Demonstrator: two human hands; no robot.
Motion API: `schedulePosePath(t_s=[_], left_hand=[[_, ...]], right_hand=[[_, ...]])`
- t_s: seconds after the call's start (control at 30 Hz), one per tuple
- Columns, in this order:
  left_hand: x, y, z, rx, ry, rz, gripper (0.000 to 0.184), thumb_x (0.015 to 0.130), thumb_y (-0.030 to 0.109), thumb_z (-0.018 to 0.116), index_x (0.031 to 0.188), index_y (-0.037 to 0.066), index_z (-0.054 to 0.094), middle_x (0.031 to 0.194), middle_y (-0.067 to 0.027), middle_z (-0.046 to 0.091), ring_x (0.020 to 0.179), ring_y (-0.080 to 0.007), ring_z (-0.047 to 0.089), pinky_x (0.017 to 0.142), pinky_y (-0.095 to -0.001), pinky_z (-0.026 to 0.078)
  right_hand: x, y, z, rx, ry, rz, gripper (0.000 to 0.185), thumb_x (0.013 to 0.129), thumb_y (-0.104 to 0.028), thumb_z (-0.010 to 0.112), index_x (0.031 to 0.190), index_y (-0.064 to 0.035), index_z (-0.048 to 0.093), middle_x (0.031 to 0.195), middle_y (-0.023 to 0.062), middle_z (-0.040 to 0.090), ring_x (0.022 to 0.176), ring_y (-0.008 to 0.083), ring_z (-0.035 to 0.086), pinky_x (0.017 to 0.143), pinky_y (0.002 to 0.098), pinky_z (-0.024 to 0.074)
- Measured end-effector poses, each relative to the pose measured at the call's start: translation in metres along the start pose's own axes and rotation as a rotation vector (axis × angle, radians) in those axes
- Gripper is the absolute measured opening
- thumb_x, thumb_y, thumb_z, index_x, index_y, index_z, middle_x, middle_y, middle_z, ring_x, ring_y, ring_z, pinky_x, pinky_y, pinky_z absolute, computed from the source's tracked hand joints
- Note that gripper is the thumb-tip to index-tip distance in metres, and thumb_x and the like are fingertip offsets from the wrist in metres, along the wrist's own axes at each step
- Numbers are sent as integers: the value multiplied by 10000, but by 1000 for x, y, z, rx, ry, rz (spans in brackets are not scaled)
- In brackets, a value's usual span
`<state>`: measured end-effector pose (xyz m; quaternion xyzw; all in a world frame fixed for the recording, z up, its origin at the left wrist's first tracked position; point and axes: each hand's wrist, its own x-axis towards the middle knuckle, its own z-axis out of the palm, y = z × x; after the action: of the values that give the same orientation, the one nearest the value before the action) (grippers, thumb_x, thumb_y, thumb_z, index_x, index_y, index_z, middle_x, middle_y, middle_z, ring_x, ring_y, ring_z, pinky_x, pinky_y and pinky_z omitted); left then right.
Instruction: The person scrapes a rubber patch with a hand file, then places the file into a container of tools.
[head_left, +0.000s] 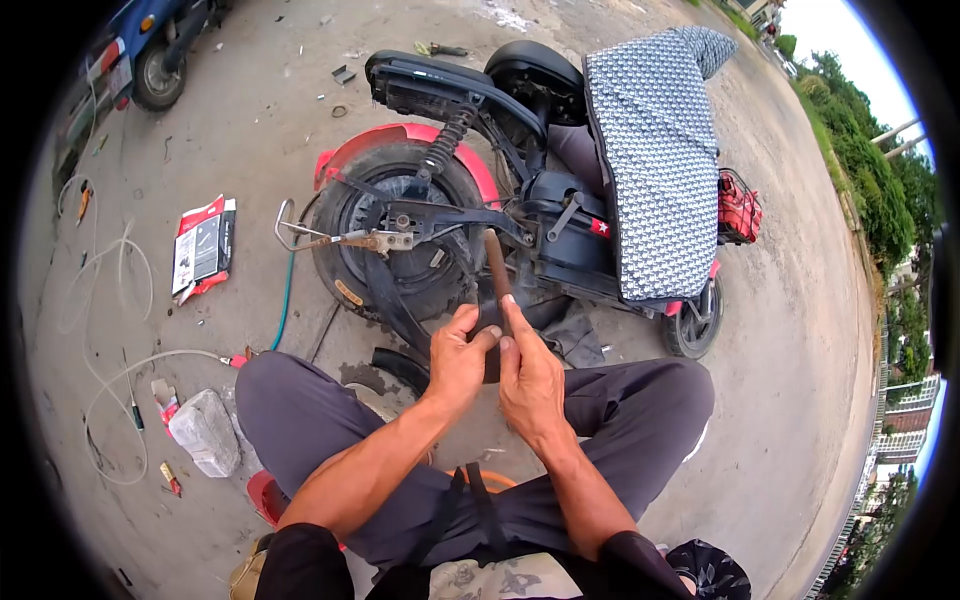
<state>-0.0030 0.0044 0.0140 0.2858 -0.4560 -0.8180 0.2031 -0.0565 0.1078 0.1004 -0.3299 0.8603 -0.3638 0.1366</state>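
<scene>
In the head view my right hand (530, 378) is closed around a rusty brown metal bar (497, 262), which points up toward the scooter's rear wheel. My left hand (462, 355) is closed just beside it, its thumb almost meeting the right one. It seems to grip a dark rubber piece (488, 300), mostly hidden by the fingers. Ahead stands a scooter with a red rear fender (400, 135); its rear wheel (345, 215) has black rubber (395, 305) hanging loose below it. A bent metal rod (290, 225) with a rusty fitting (385, 241) lies across the wheel.
A teal hose (285, 305) joins a clear hose (150, 360) coiled on the left ground. Nearby are a stone block (205, 433), a red-and-black package (203, 250) and a small screwdriver (136, 416). A patterned cover (655, 160) drapes the scooter's front. Another vehicle's wheel (160, 75) stands upper left.
</scene>
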Motion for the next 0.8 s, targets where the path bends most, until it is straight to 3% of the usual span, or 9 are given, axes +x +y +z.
schedulePosePath(t_s=[0.03,0.13,0.2,0.27,0.37,0.6,0.73,0.77,0.8], left_hand=[[-4,5,3,1,-2,-4,237,1001,-83,677,1196,-36,802,1122,31,637,1030,-81,642,934,-272,533],[-2,6,2,-6,12,36,201,994,-56,695,1174,-40,783,1082,29,644,1004,-81,631,910,-266,515],[-3,9,6,-19,10,52,179,990,0,721,1160,-45,753,1063,11,673,979,-89,625,886,-278,499],[-3,1,5,82,9,39,189,987,-6,717,1168,-46,752,1066,1,679,984,-95,630,888,-281,499],[-3,-6,2,41,19,2,196,982,-13,711,1171,-50,747,1069,-15,685,980,-106,631,889,-289,502],[-8,6,7,77,38,70,207,979,-16,707,1178,-56,746,1061,-29,697,962,-121,645,874,-308,517],[3,-7,-1,65,20,38,213,1028,-79,650,1192,-9,768,1112,25,705,974,-61,643,865,-255,540],[0,-10,-4,36,-9,36,233,1038,-69,651,1230,4,761,1102,18,727,980,-61,666,863,-262,565],[-4,-7,-2,43,-3,25,227,1034,-68,654,1221,-1,763,1108,24,723,983,-58,664,873,-258,560]], right_hand=[[-1,10,0,-21,56,-97,549,1120,24,581,1666,-8,539,1497,258,720,1107,341,809,935,403,614],[-50,29,-1,61,153,-110,536,1130,19,581,1664,5,541,1479,252,734,923,245,788,840,363,615],[-70,25,3,-31,93,-126,539,1130,26,581,1666,26,525,1445,257,746,889,237,779,809,364,613],[-60,24,11,-100,105,-119,637,1075,14,645,1693,-64,516,1209,232,774,970,430,789,795,480,610],[-9,13,14,-142,162,-179,675,1072,-3,653,1718,-121,497,1091,197,742,858,420,744,711,491,572],[-68,25,18,-96,169,-157,661,1082,-28,643,1718,-134,500,1082,182,750,880,411,749,731,496,583],[-12,9,14,-104,134,-120,614,1105,-53,614,1704,-155,521,1241,231,780,970,429,779,786,502,597],[0,6,7,-51,86,-51,568,1124,-71,596,1682,-170,554,1324,251,764,1056,451,776,841,486,604],[4,6,1,28,83,-60,536,1128,-59,595,1661,-113,571,1412,254,746,1173,452,770,930,471,616]])
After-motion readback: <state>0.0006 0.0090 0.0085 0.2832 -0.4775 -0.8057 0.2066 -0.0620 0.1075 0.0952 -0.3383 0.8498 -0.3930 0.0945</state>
